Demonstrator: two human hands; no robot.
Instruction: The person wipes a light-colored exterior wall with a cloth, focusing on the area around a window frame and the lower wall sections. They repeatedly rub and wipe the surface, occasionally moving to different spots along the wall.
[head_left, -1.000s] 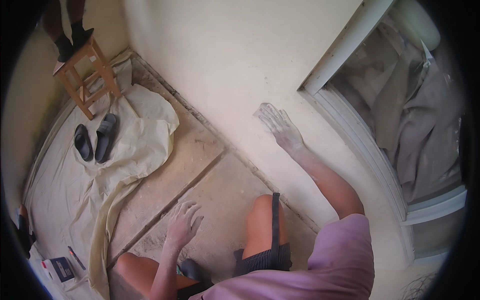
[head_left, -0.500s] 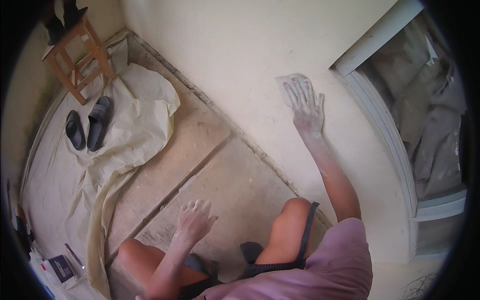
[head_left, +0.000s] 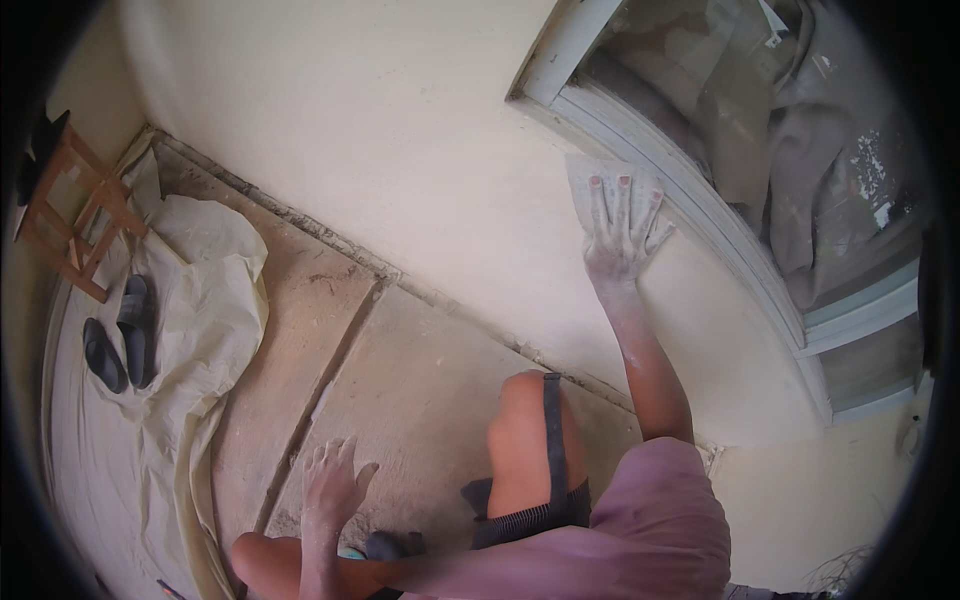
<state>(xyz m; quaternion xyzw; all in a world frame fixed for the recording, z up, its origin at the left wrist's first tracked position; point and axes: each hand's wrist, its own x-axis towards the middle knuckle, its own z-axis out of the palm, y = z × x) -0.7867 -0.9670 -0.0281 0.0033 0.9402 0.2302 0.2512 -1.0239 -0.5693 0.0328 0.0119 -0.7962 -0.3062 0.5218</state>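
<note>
My right hand, coated in pale dust, lies flat on the cream wall with its fingers spread. Under them it presses a thin grey sheet that looks like sandpaper to the wall. The sheet's upper left part shows past the fingers; the rest is hidden. Close by on the right runs the light window frame. My left hand, dusty too, hovers over the floor near my left knee. It is open and holds nothing, with the thumb held away from the fingers.
A glass window fills the upper right. A pale drop cloth covers the floor on the left, with dark slide sandals on it. Behind them stands a wooden stool with dark things on top. A groove crosses the concrete floor.
The view has swung to the right. My right hand has slid the sheet along the wall closer to the window frame. My left hand stays low over the floor, still empty.
</note>
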